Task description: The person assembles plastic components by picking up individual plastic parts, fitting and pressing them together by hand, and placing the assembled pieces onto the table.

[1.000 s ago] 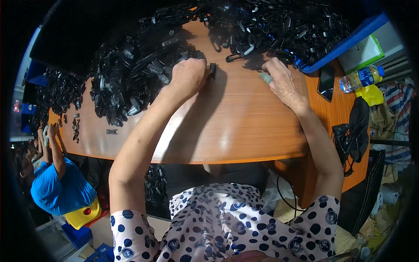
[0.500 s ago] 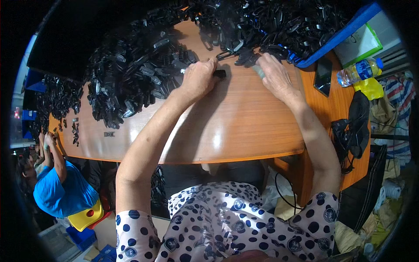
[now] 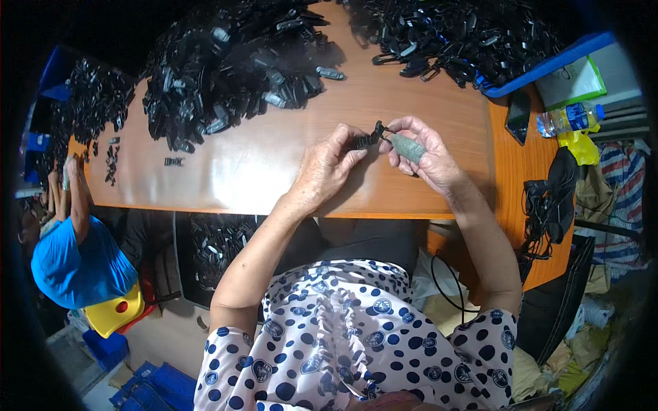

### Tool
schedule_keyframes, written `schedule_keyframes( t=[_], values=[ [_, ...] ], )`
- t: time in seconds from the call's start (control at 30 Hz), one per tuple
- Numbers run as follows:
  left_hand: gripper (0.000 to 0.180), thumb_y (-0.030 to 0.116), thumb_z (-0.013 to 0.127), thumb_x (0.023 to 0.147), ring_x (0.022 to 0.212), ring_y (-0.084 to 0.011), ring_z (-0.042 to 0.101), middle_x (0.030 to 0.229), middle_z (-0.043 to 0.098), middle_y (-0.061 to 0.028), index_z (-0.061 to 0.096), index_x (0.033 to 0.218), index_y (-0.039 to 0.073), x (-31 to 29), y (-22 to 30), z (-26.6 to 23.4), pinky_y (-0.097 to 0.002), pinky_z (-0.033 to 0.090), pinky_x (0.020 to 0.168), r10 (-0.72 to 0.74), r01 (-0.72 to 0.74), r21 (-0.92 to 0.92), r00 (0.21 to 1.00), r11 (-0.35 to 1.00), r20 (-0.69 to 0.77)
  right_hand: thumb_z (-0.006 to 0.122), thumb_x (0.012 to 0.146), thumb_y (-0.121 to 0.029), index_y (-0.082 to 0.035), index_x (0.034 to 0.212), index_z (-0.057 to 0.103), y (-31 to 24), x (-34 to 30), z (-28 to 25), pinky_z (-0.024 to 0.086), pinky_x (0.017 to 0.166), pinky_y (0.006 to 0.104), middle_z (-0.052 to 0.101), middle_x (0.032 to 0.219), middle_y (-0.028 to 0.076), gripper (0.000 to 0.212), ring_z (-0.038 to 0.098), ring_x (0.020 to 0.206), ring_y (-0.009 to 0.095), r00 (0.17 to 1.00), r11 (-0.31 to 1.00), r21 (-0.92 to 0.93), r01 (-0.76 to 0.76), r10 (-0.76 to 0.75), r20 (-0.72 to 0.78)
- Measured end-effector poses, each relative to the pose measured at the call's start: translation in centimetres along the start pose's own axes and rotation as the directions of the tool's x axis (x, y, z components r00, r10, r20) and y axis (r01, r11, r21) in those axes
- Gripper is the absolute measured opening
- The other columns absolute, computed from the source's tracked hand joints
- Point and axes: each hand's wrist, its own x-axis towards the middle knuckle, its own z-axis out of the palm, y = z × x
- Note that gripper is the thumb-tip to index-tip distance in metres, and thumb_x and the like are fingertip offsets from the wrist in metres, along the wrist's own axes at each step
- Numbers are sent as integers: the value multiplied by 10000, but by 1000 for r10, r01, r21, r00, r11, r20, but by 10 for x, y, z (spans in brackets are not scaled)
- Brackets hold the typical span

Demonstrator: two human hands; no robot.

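Both hands [image 3: 373, 154] raised together, fingertips pinched.

We sit at a glossy wooden table [image 3: 226, 171] heaped with black plastic parts [image 3: 226, 61]. A blue tray edge [image 3: 541, 65], a water bottle [image 3: 569, 118] and a dark phone [image 3: 517, 116] lie right; blue crates [image 3: 147, 387] sit below.

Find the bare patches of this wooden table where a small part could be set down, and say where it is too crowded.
Bare wood lies left of the left hand, below the big pile of black parts, and between both hands and the near table edge. A narrower strip runs right of the right hand toward the phone. The far edge is crowded with the second pile.
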Motion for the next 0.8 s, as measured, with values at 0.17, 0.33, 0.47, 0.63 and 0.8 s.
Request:
schedule_keyframes(
  t=[0.17,0.33,0.47,0.63,0.8],
  values=[
    [261,77,682,810,1007,-270,576,946,644,-103,626,1062,39,-10,-8,-10,-345,477,847,144,-135,396,990,908,7,556,911,-74,-61,1166,521,23,14,-8,464,685,242,635,956,73,258,588,823,132,905,734,-678,31,-309,-294],
    [248,90,681,830,917,-217,625,924,660,-105,623,1064,36,-18,-19,-11,-317,505,790,89,-68,189,991,980,-105,548,901,-35,-63,1122,541,7,16,-11,456,632,214,630,925,61,223,583,771,109,861,843,-520,134,-359,-360],
    [216,71,656,850,854,-189,646,932,658,-114,607,1054,18,-20,-23,-15,-307,518,752,100,-92,132,994,987,-51,564,899,-55,-58,1097,550,9,3,26,384,531,142,613,905,48,198,537,690,52,985,989,-144,-44,19,-169],
    [208,50,646,846,854,-206,652,931,655,-115,606,1046,11,-19,-19,-18,-312,518,748,135,-137,186,991,973,22,592,896,-105,-54,1083,552,15,5,30,355,509,151,613,898,62,198,527,672,53,993,978,-172,-113,105,-58],
    [207,39,646,830,852,-230,654,930,654,-118,616,1032,5,-17,-18,-19,-319,518,748,157,-163,166,986,973,51,586,893,-104,-52,1073,554,16,8,26,344,504,151,616,880,54,191,514,658,49,990,977,-162,-137,127,-67]
  ],
)
